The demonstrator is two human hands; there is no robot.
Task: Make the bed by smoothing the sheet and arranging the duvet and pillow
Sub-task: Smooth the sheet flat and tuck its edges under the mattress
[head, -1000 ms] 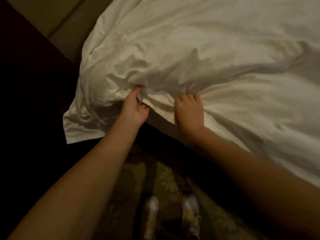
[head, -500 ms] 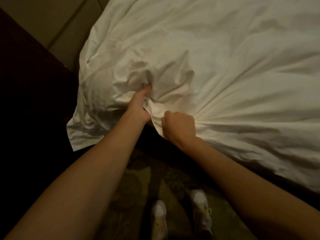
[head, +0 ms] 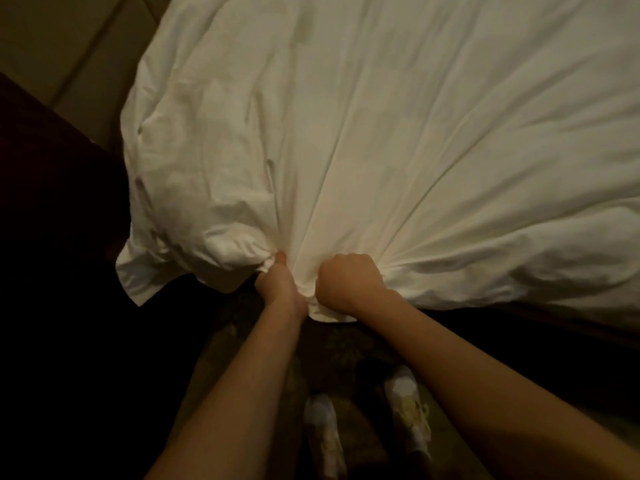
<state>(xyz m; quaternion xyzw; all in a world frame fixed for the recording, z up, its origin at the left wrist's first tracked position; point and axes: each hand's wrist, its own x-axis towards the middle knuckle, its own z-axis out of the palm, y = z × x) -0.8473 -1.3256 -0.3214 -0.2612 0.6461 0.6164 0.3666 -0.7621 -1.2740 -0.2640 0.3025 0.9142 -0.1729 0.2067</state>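
This is a bedroom. A white crumpled fabric duvet [head: 381, 133] spreads over a wide bed and fills most of the view. Along the duvet's near edge runs a dark bed base [head: 519, 327], and below that lies an olive carpet with a leafy pattern [head: 346, 344]. Up and left of the duvet stand pale beige wall panels [head: 52, 39].

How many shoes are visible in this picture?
2. The left shoe stands on the carpet near the bottom edge; the right shoe is beside it, slightly nearer the duvet. No others seem hidden.
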